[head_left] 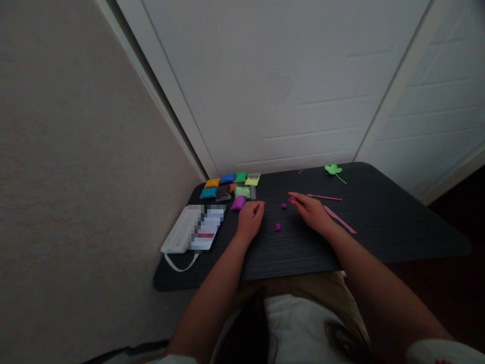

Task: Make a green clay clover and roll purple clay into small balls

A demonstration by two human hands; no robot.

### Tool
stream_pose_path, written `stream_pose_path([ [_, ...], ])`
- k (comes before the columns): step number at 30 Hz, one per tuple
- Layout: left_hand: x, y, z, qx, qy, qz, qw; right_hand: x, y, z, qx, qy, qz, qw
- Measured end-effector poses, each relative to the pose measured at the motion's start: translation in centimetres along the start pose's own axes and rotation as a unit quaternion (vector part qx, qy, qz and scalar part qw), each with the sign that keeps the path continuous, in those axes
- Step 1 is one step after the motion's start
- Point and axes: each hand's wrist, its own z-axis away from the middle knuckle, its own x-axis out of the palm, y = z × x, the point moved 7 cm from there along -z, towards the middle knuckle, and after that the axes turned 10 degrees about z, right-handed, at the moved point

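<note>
Between the thumb and fingers of my right hand (pixel 308 208) is a small purple clay ball (pixel 293 199). My left hand (pixel 250 218) rests low over the table, fingers curled and the thumb drawn to the fingertips; whatever may be in that pinch is too small to make out. Right behind it lies a purple clay packet (pixel 238 203), partly covered by the hand. In the space between both hands are two more purple clay pieces: a round one (pixel 284 206) close to my right fingertips and a blockier one (pixel 278 227) nearer the front edge.
Several coloured clay packets (pixel 228 178) lie at the back left. A phone (pixel 209 230) and a white case (pixel 182 232) with a strap sit at the left. Two pink tools, a thin stick (pixel 325 197) and a flat blade (pixel 341 220), lie beyond my right hand, with a green clover shape (pixel 333 170) behind.
</note>
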Motion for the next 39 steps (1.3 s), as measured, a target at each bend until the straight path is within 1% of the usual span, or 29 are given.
stream_pose_path([
  [5, 0.0, 0.0, 0.0, -0.001, -0.002, 0.0, 1.0, 0.3, 0.4, 0.0, 0.005, 0.004, -0.06, 0.998],
  [11, 0.0, 0.1, 0.0, -0.002, -0.004, -0.002, 1.0, 0.5, 0.6, -0.1, 0.035, 0.013, -0.163, 0.986],
  [16, -0.1, 0.2, 0.0, -0.005, -0.005, 0.0, 1.0, 0.1, 0.3, 0.0, 0.053, -0.004, -0.167, 0.985],
  [20, -0.1, 0.1, 0.0, -0.005, -0.005, 0.002, 1.0, -0.5, 0.3, -0.1, 0.074, -0.007, -0.175, 0.982],
  [22, -0.1, 0.1, 0.0, -0.005, -0.006, 0.001, 1.0, -0.4, 0.5, -0.2, 0.09, -0.013, -0.197, 0.976],
  [25, -0.1, 0.1, 0.0, -0.008, -0.006, -0.002, 1.0, 0.2, 1.0, -0.2, 0.119, -0.031, -0.259, 0.958],
  [28, -0.1, 0.2, 0.0, -0.01, -0.006, -0.001, 1.0, 0.7, 1.4, -0.3, 0.126, -0.029, -0.306, 0.943],
  [31, 0.0, 0.2, 0.0, -0.007, -0.005, 0.001, 1.0, 0.8, 1.4, -0.3, 0.121, -0.027, -0.31, 0.943],
  [36, -0.1, 0.2, 0.0, -0.006, -0.005, 0.005, 1.0, -0.2, 0.8, -0.3, 0.1, -0.004, -0.247, 0.964],
  [39, -0.2, 0.2, 0.0, -0.006, -0.001, 0.005, 1.0, -0.3, 0.7, -0.2, 0.094, -0.01, -0.224, 0.97],
])
